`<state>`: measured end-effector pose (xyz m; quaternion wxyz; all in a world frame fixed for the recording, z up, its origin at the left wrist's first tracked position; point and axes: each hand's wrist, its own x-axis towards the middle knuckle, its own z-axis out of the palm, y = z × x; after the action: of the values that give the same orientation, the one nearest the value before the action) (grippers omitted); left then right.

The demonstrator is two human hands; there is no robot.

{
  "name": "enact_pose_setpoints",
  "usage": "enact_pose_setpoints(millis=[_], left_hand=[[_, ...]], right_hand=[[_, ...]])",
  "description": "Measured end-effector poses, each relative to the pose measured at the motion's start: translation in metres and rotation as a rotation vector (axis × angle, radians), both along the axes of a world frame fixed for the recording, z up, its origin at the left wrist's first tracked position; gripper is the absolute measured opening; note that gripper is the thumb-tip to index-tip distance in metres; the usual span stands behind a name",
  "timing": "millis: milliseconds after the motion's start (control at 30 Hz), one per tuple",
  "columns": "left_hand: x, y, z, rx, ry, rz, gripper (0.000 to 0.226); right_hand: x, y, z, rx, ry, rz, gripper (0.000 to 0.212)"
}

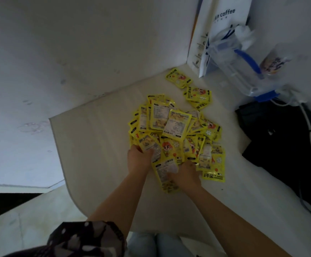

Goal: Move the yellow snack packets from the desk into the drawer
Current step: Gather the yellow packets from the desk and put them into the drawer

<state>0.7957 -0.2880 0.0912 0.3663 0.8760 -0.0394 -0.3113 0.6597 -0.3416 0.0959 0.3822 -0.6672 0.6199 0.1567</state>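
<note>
- Fingers (148, 152) of left hand (138, 160) curl round packets at the pile's near-left side; right hand (185, 175) grips packets at its near edge.
- Head view: yellow snack packets (175, 134) heaped mid-desk (95, 145), toward the back corner.
- Likely light, floppy, slippery foil; scoop bunches from underneath, since they could slide out.
- Count: dozens heaped, uncountable; two small clusters (197, 97) apart behind. Drawer unseen.

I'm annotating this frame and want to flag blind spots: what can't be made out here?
- Drawer: nowhere in the head view.
- Fingers of left hand and right hand: buried in the yellow packets.
- Packet count: they overlap.
- Black bag: cut by the right edge.
</note>
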Motion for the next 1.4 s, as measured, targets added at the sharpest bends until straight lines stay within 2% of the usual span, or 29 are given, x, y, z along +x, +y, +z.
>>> enact_pose_setpoints(millis=[367, 467, 567, 800, 900, 1000, 1200, 1400], left_hand=[[0.013, -0.01, -0.007, -0.022, -0.007, 0.002, 0.034], [0.013, -0.006, -0.005, -0.028, 0.011, 0.014, 0.039], [0.014, -0.003, -0.004, -0.042, 0.01, 0.006, 0.035], [0.013, 0.009, 0.003, -0.187, 0.01, 0.017, 0.032], [0.018, 0.017, 0.005, -0.235, 0.027, 0.02, 0.031], [0.026, 0.016, 0.018, -0.304, 0.043, 0.037, 0.026], [0.054, -0.009, 0.041, -0.373, 0.13, 0.057, 0.005], [0.075, -0.053, 0.055, -0.346, 0.13, -0.032, 0.011]], right_hand=[[0.011, 0.009, -0.007, -0.054, 0.08, -0.042, 0.085], [0.009, 0.009, -0.009, -0.039, 0.033, -0.078, 0.07], [0.009, 0.011, -0.007, -0.031, 0.024, -0.067, 0.052], [0.004, 0.008, 0.005, 0.034, -0.062, -0.059, 0.057], [0.003, 0.004, 0.009, 0.059, -0.095, 0.004, 0.047], [0.003, -0.01, 0.021, 0.041, -0.165, -0.037, 0.038], [0.006, -0.057, 0.04, 0.002, -0.275, -0.237, 0.05], [0.028, -0.101, 0.052, -0.014, -0.339, -0.375, 0.062]])
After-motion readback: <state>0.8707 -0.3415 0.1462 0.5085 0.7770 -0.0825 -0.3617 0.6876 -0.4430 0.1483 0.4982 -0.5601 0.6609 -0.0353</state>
